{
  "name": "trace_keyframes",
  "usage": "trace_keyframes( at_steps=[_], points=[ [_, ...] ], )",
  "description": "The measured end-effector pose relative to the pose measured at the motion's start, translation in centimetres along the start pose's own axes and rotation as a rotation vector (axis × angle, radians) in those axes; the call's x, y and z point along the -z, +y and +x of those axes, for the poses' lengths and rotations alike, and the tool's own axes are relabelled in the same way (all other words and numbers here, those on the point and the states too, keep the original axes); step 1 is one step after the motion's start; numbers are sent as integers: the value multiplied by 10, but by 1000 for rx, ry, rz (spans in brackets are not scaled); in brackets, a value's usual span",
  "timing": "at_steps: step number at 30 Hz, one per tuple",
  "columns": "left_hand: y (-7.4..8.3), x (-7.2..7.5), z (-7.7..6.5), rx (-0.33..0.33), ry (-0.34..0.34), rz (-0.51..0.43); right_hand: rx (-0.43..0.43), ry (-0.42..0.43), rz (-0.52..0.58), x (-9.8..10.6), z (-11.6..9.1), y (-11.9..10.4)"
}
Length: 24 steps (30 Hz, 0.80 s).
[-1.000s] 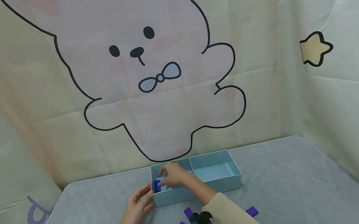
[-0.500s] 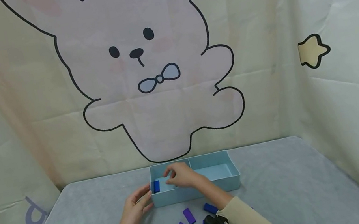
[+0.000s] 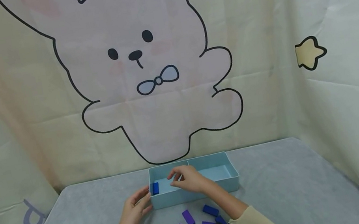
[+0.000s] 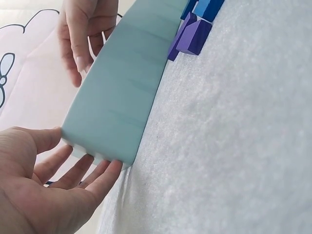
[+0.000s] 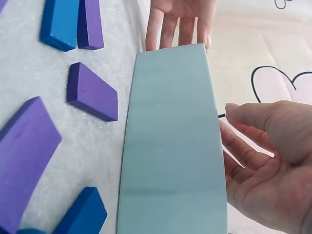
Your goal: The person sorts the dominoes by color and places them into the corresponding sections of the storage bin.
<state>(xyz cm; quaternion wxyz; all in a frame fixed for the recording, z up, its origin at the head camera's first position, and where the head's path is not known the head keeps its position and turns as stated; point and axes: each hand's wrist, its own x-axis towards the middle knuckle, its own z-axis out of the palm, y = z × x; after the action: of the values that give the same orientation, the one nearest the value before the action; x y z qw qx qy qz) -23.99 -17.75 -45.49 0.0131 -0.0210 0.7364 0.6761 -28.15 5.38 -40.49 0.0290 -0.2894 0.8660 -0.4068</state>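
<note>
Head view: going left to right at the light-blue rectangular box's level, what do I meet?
Purple printed letter, bare left hand, small blue rectangular block inside the box, bare right hand, the box's right end wall.

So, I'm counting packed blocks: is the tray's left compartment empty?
Not empty: the head view shows a blue block inside the left compartment, near its left end.

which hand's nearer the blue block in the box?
Left. The left hand touches one end of the box, the blue block just inside; the right hand is farther off, to the block's right.
</note>
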Motion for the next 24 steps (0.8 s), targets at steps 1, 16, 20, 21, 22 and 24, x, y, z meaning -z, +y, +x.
trace_keyframes(
  at_steps=[1,16,20,21,22,24],
  points=[
    [0,0,-1,0,1,1,3,6,8,0,-2,0],
    [0,2,-4,-8,-8,4,57,84,34,10,-30,6],
    [0,2,-3,-3,-7,6,81,113,57,11,-37,8],
    [0,2,-3,-2,-5,6,87,122,66,11,-39,8],
    [0,2,-2,-2,-4,4,91,132,73,11,-41,9],
    [1,1,-2,-3,-2,2,101,151,90,12,-45,9]
  ],
)
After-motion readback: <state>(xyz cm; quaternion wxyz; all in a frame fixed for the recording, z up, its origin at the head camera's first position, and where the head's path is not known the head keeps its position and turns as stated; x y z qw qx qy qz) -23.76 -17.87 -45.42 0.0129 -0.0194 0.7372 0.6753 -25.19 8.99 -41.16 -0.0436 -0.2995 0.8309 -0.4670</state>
